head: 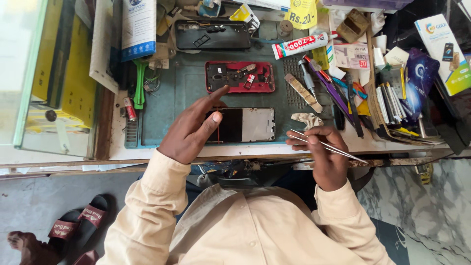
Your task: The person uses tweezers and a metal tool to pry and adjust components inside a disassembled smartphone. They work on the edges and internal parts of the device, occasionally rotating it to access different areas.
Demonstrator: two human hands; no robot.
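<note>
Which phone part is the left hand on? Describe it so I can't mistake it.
On the green work mat, nearest the person, lies a flat phone frame under the left hand. It is half black, half white, unlike the red phone frame behind it and the black one beyond.

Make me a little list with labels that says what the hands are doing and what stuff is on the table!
Left hand: open, resting on the left end of the flat phone screen frame
Right hand: holding thin metal tweezers
Mat: blue-green work mat
Behind the screen: red phone body, opened; black phone back farther away
Glue: white tube with red cap
Right side: pile of tools
</note>
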